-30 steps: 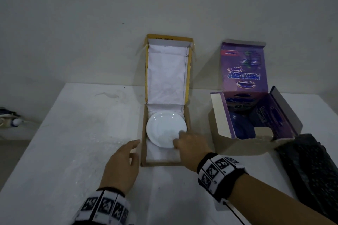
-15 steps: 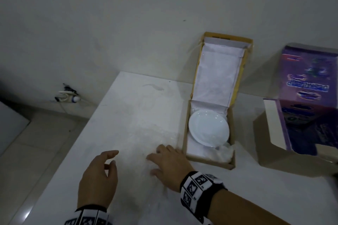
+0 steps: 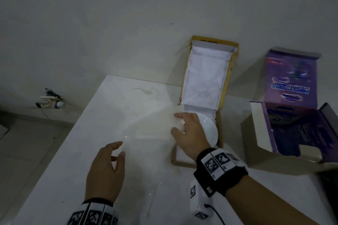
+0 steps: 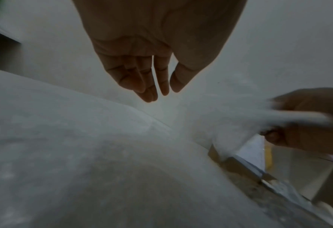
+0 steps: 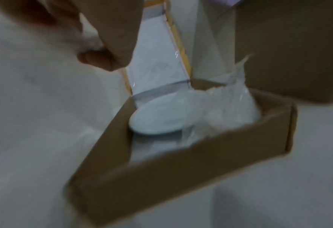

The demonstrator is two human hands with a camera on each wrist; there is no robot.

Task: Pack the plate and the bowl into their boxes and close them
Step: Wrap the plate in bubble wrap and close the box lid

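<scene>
Plate (image 3: 209, 129) is lying in the brown box (image 3: 220, 133). Right hand (image 3: 190, 133) is now pinching a translucent wrap sheet (image 3: 153, 128), dragging it over from the worktop (image 3: 102, 115) to cover the plate; left hand (image 3: 106, 171) is hovering, fingers relaxed, holding nothing.

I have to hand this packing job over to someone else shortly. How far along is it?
Done: the white plate lies in the brown box, and something dark, probably the bowl, sits in the purple box. In hand: the right hand pinches a clear plastic sheet beside the plate; the left hand holds nothing. Left: both lids stand open.
</scene>
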